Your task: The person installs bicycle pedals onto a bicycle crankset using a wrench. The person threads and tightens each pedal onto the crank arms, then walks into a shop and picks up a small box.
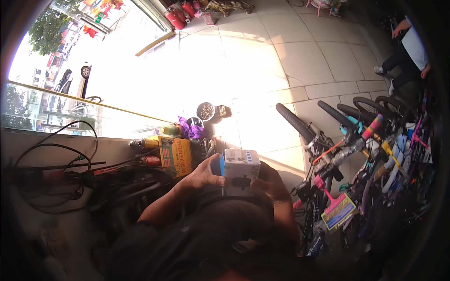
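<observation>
A small white cardboard box with a dark picture printed on its side is held up in front of my body. My left hand grips its left side, thumb against the near face and fingers behind. A strip of blue shows between that hand and the box; whether it is a flap or a separate piece I cannot tell. My right hand closes on the box's right side, in shadow, with its fingers partly hidden.
Several bicycles crowd the right side. To the left are a yellow box, black cables and a purple bag. Bowls of small parts sit on the tiled floor. A person is at the upper right.
</observation>
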